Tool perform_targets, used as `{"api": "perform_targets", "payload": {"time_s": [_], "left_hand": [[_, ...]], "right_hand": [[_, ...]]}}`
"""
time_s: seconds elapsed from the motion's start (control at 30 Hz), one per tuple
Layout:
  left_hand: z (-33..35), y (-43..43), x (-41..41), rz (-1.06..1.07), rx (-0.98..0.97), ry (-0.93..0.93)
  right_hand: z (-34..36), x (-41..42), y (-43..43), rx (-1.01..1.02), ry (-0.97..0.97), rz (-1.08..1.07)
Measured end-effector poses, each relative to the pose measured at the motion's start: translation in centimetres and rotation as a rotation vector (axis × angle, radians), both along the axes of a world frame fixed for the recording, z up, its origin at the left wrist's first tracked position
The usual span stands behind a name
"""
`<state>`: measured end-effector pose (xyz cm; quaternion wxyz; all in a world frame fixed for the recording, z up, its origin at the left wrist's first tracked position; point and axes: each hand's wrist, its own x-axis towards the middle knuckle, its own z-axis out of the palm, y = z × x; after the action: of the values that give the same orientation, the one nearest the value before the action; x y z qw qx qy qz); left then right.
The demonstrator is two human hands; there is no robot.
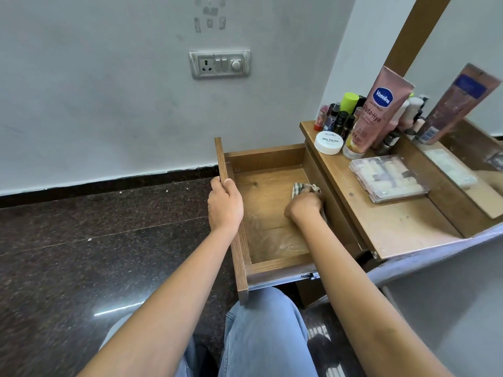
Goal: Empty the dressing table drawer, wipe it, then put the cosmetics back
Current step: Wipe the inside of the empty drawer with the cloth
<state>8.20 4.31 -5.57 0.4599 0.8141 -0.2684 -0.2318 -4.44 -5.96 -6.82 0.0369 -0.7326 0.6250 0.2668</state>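
The tube [381, 112] on the table [394, 227] reads "Vaseline" in a blue badge, with "Gluta-Hya" below; it leans back against the mirror [462, 63]. The white jar [328, 142] beside it reads "NAIL POLISH"; the word above looks like "zudio", and the finer print is too small to read. Small bottles [340, 119] crowd the table's far corner behind the jar; their labels cannot be read. A clear case [389, 178] lies flat nearer the middle, well apart from the table's front edge.

The drawer [266, 156] stands pulled far out from the table; the jar sits just beside the table edge above it. The left hand [225, 205] grips the top edge of the drawer's front panel, thumb inside, fingers outside. The right hand [303, 206] is down inside the drawer, fingers curled over a checked cloth [299, 189] that it presses on the bottom close to the table-side wall; streaked wood shows between the two hands. Dark floor [95, 240] lies open left of the front panel; a knee in jeans sits under the drawer's near corner.
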Motion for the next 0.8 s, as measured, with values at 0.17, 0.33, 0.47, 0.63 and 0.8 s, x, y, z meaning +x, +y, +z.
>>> {"api": "perform_targets", "payload": {"time_s": [0.17,0.33,0.47,0.63,0.8], "left_hand": [[-0.2,0.1,0.1,-0.002,-0.002,-0.004],[-0.2,0.1,0.1,-0.005,-0.007,-0.005],[-0.2,0.2,0.1,-0.008,-0.006,-0.01],[-0.2,0.3,0.0,-0.004,-0.014,-0.027],[-0.2,0.2,0.2,-0.023,-0.002,-0.038]], "right_hand": [[1.3,-2.1,5.1,0.124,-0.085,-0.086],[0.6,-0.2,7.6,0.199,-0.226,0.049],[-0.4,2.4,7.5,0.202,-0.321,0.219],[-1.2,5.1,4.2,0.198,-0.333,0.218],[0.1,4.0,0.7,0.157,-0.408,0.101]]}}
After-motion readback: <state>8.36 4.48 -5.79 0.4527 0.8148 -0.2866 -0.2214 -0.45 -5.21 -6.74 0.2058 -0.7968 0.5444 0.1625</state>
